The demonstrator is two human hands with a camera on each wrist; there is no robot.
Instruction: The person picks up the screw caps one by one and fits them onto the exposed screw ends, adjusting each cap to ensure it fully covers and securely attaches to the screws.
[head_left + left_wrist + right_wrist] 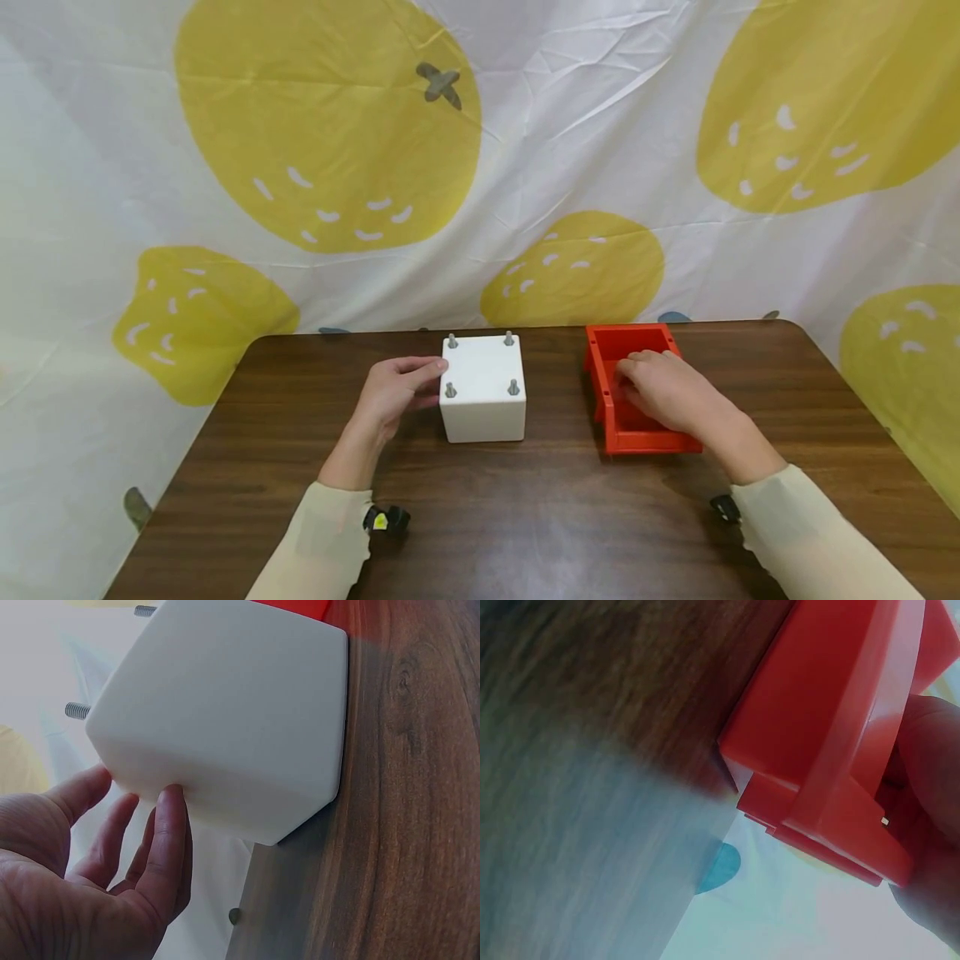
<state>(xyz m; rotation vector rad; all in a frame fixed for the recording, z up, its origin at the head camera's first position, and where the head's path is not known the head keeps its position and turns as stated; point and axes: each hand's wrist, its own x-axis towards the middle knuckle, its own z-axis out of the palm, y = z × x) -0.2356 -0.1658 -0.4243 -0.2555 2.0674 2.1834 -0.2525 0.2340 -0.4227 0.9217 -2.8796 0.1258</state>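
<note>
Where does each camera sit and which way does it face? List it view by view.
Head: worn on the head, looking forward and down at the table, the white block and the red bin; both hands and sleeves show.
Left wrist: at the left hand, facing the white block's side; fingers touch it.
Right wrist: at the right hand, facing the red bin's outer wall; fingers reach inside.
Shared: head and left wrist both show the block and its studs.

You wear long cream sleeves (322,542) — a small black wrist-worn camera (386,520) with a yellow mark sits at each cuff; both hands are bare.
</note>
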